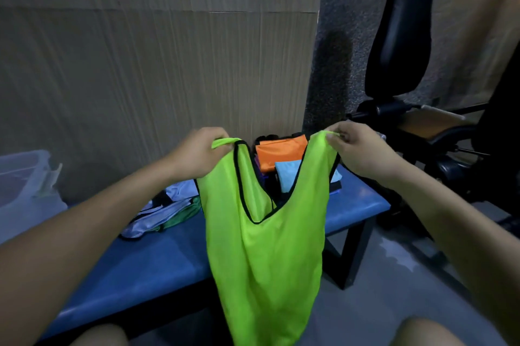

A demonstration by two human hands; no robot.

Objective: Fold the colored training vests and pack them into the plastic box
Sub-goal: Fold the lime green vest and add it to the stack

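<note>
Head cam, only view here. Both hands are up in front holding a neon green vest [264,233] by its shoulder straps. The left hand [201,153] has its fingers curled round the left strap, a bit of green poking out past the knuckles. The right hand [358,150] pinches the right strap up by the fingertips. The vest hangs straight down between the two hands, black-trimmed neck opening facing the camera, bottom hem dropping out of frame between the knees.

Behind it is a blue bench [157,255]. On the far end, seen through the neck opening, sit folded vests: an orange one [281,153] at the back, a light blue one [288,174] just in front of it. Left of the hanging vest there's a loose heap of unfolded vests [168,207], pale and dark green. The clear plastic box [22,177] is off at the left edge, well apart from both hands.
</note>
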